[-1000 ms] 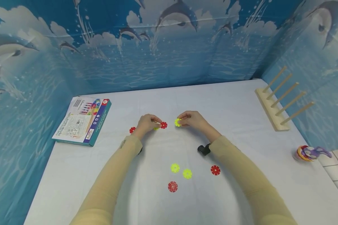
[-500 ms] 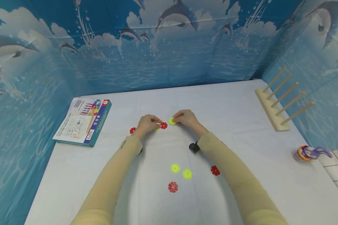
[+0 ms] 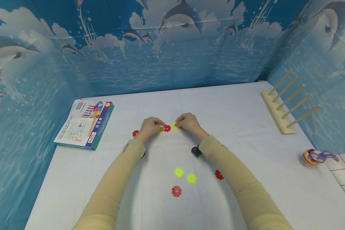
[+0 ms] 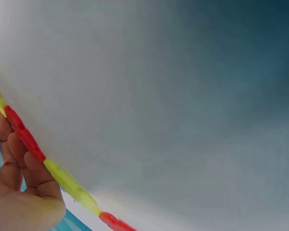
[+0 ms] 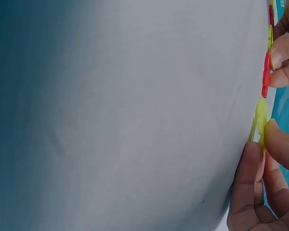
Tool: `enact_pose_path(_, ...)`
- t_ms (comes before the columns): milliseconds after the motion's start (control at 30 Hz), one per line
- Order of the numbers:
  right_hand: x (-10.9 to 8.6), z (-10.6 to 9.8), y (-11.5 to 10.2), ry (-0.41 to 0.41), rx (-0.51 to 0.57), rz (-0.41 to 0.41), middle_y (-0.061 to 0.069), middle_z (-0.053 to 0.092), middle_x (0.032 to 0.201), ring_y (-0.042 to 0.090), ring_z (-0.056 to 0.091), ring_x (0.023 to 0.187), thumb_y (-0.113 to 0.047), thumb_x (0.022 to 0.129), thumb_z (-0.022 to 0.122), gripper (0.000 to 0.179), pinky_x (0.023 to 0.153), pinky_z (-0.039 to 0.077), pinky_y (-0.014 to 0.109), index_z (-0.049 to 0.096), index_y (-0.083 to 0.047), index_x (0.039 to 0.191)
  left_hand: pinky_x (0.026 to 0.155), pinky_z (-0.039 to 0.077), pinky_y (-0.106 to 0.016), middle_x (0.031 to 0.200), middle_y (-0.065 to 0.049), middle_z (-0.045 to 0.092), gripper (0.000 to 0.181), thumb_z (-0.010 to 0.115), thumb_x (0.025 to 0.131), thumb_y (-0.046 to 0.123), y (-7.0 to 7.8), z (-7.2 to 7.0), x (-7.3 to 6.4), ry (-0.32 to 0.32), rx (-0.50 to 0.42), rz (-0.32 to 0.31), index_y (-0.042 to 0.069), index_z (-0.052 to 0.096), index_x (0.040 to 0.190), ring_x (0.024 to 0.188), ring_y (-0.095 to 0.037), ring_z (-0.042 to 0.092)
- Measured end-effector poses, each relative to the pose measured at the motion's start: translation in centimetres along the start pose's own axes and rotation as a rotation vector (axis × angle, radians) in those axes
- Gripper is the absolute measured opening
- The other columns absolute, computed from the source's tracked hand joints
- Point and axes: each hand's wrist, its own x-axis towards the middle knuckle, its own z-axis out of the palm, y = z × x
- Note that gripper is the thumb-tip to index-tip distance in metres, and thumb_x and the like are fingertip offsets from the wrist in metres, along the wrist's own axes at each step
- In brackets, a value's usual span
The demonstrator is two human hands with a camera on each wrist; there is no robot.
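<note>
My left hand pinches a row of notched plastic snowflake discs above the white table. The row shows a red disc at its right end, a yellow disc partly behind my fingers, and another red disc to the left. Between the thumb and fingers of my right hand is a yellow snowflake disc. In the right wrist view this yellow disc stands edge to edge with the red disc. Whether their notches interlock I cannot tell.
Nearer me lie two loose yellow discs, a red disc and another red disc beside my right sleeve. A printed box lies at left. On the right stand a wooden peg rack and a small purple toy.
My right hand has moved left with the yellow disc, closing most of the gap to the red disc. My left hand has stayed in place with its row.
</note>
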Motion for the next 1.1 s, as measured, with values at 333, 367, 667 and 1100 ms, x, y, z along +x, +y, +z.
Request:
enact_pose_path(333,-0.27,0.71,-0.29,0.058,-0.072,-0.035,0.011,0.071,0.1,0.018,0.061,0.083,-0.015,0.087,0.073,0.016,0.072,0.049,0.025,0.074,-0.004,0.1,0.096,0.044,-0.039,0.111,-0.006,0.06,0.016,0.073,0.089,0.021,-0.03,-0.07,-0.03,-0.004,0.01,-0.001,0.016,0.075,0.104,0.107,-0.023,0.049)
enact_pose_path(367,-0.29,0.79,-0.29,0.062,-0.074,-0.037,0.011,0.071,0.1,0.018,0.061,0.083,-0.015,0.087,0.073,0.016,0.072,0.049,0.025,0.074,-0.004,0.099,0.095,0.044,-0.039,0.111,-0.007,0.06,0.016,0.073,0.089,0.021,-0.01,-0.06,-0.03,-0.005,0.013,0.002,0.015,0.075,0.104,0.106,-0.023,0.049)
enact_pose_path(667,-0.35,1.06,-0.15,0.079,-0.08,-0.042,0.01,0.07,0.1,0.021,0.06,0.088,-0.015,0.087,0.074,0.015,0.077,0.05,0.029,0.073,-0.005,0.098,0.097,0.044,-0.04,0.112,-0.007,0.06,0.016,0.073,0.089,0.02,0.23,-0.08,-0.29,-0.003,0.023,0.005,0.014,0.075,0.104,0.106,-0.023,0.049)
enact_pose_path(1100,-0.37,1.02,-0.31,0.082,-0.099,-0.048,0.01,0.07,0.1,0.022,0.06,0.089,-0.016,0.087,0.074,0.015,0.078,0.049,0.031,0.073,-0.006,0.097,0.096,0.044,-0.039,0.111,-0.007,0.059,0.016,0.073,0.089,0.019,0.14,-0.2,-0.09,-0.021,0.005,0.004,0.014,0.075,0.104,0.105,-0.024,0.049)
